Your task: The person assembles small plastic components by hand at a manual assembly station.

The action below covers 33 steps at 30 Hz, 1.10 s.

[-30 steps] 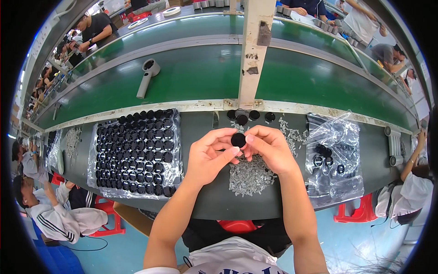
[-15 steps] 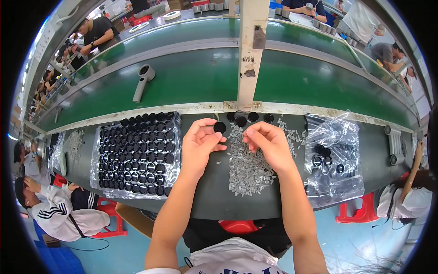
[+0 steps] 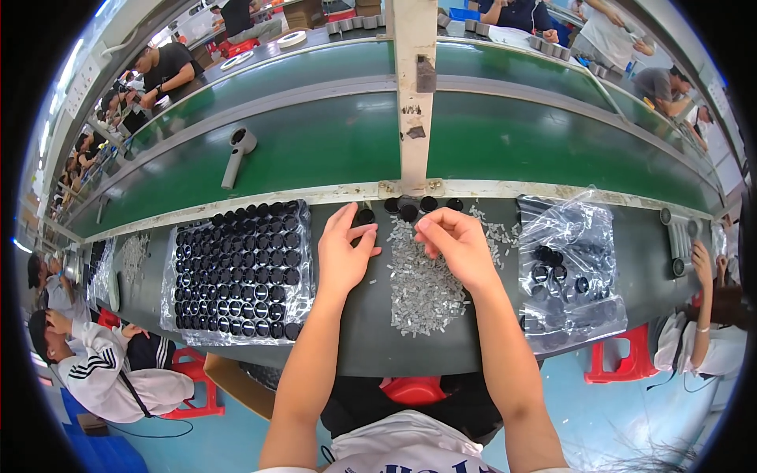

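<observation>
"a dark surface (image 3: 359,347) runs along a green belt (image 3: 315,146), with a pale post (image 3: 412,118) standing in front. why is the loose stuff in the middle?"

"probably for reach — the pile of small grey pieces (image 3: 426,296) lies between the forearms, where either hand gets to it easily."

"and the rows of black discs (image 3: 262,260)?"

"they lie on clear plastic (image 3: 306,296) to the left; it likely spares them scratches, and the rows look handy for counting."

"what about the hands?"

"the left hand (image 3: 343,256) is loosely spread, thumb and index apart, with one black disc (image 3: 365,216) right at its fingertips; i can't tell whether it's gripped or resting. the right hand (image 3: 465,248) is narrow, thumb and index nearly meeting over the pile's far part — whether a grey piece is pinched there, i can't tell."

"and the arms?"

"both reach forward from the lower edge, elbows wider apart than the hands."
</observation>
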### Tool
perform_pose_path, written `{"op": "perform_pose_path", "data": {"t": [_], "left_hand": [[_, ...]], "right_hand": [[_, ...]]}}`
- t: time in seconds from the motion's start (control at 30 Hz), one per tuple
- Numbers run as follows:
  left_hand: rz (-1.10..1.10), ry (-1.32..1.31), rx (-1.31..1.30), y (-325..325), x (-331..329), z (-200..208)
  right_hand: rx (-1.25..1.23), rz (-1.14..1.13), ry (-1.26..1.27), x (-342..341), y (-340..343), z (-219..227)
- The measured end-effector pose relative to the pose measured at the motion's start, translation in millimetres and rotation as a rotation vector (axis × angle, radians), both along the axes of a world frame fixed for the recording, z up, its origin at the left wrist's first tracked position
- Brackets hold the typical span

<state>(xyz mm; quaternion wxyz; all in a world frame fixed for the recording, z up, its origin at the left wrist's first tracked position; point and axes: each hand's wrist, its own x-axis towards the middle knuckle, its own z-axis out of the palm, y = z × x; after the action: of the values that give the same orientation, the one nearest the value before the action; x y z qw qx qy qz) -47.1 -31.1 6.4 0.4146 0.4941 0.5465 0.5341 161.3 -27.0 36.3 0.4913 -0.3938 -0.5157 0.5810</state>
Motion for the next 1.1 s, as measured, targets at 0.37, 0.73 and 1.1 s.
{"op": "perform_pose_path", "data": {"t": [0.37, 0.73, 1.1], "left_hand": [[-0.148, 0.099, 0.117, -4.1, -3.1, 0.4], [-0.446, 0.83, 0.102, -65.7, -39.0, 45.4], [-0.407, 1.023, 0.101, -53.5, -16.7, 37.4]], "right_hand": [[-0.005, -0.024, -0.013, 0.6, -0.4, 0.2], [0.239, -0.182, -0.376, 1.2, -1.4, -2.7], [0.287, -0.176, -0.387, -3.6, -3.0, -4.8]]}}
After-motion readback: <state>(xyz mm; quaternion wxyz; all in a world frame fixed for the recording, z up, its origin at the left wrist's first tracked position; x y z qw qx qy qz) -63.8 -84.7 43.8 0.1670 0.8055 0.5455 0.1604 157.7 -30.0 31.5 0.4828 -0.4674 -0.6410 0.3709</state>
